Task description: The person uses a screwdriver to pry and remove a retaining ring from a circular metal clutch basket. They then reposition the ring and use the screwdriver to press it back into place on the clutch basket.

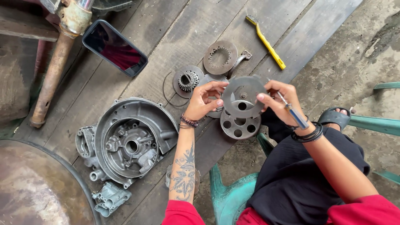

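My left hand [203,100] and my right hand [280,99] hold a round grey metal clutch plate [243,95] between them, above the wooden boards. My right hand also grips a screwdriver [294,111] with a blue-and-clear handle that points back toward my wrist. Directly below the held plate lies a round hub with several large holes [240,123]. A toothed sprocket on a disc [188,81] and a ring-shaped friction plate [220,57] lie just beyond my left hand.
A large grey engine cover [130,141] sits at the left, a small cast part [109,198] below it. A phone [114,48], a rusty pipe [52,75] and a yellow brush [265,41] lie on the planks [175,37]. Green plastic chair [229,196] under me.
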